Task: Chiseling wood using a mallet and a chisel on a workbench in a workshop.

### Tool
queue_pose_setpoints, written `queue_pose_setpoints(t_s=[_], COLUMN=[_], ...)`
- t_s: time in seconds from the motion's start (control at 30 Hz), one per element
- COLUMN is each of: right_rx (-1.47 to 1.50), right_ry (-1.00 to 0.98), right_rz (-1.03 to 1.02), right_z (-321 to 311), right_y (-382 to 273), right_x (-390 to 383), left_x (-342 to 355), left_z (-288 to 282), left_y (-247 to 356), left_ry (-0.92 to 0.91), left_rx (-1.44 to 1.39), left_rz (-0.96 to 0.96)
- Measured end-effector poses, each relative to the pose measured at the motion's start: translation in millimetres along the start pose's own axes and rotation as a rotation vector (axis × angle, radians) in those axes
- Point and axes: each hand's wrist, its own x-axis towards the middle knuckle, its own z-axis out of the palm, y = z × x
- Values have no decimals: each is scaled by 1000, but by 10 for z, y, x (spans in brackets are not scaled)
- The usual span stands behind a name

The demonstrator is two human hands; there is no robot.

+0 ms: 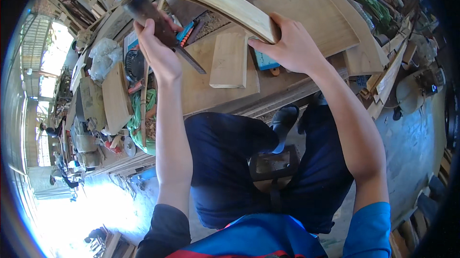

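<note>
My left hand (pixel 160 56) is closed round a thick, dark wooden tool (pixel 155 23). A narrow, flat metal blade (pixel 191 60) sticks out beyond it toward the bench; whether the two are one piece I cannot tell. At the end of a pale wooden board (pixel 230 6), my right hand (pixel 292 44) grips it between thumb and fingers, with its far end pointing up and left. Below the board, a short pale wood block (pixel 229 61) lies on a flat wooden panel (pixel 191 97). Close by my right thumb is a blue object (pixel 265 61), partly covered.
Wide thin panels (pixel 311 13) lie at the back right of the bench. On the left are a clear plastic bag (pixel 104 59), a green bag (pixel 149 109) and wood offcuts (pixel 116 97). My legs (pixel 225 162) are against the bench's near side, with a dark seat (pixel 274 164) between them.
</note>
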Motion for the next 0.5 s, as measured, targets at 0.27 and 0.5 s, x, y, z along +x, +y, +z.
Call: queue_pose_setpoints(t_s=[0.27, 0.5], right_rx=[-38, 73], right_ry=[85, 10], right_rz=[-30, 31], right_z=[82, 39], right_y=[165, 36], right_x=[47, 4], left_x=[-58, -94], left_z=[31, -4], left_y=[79, 2], left_ry=[94, 79], left_rx=[141, 26], left_rz=[295, 146])
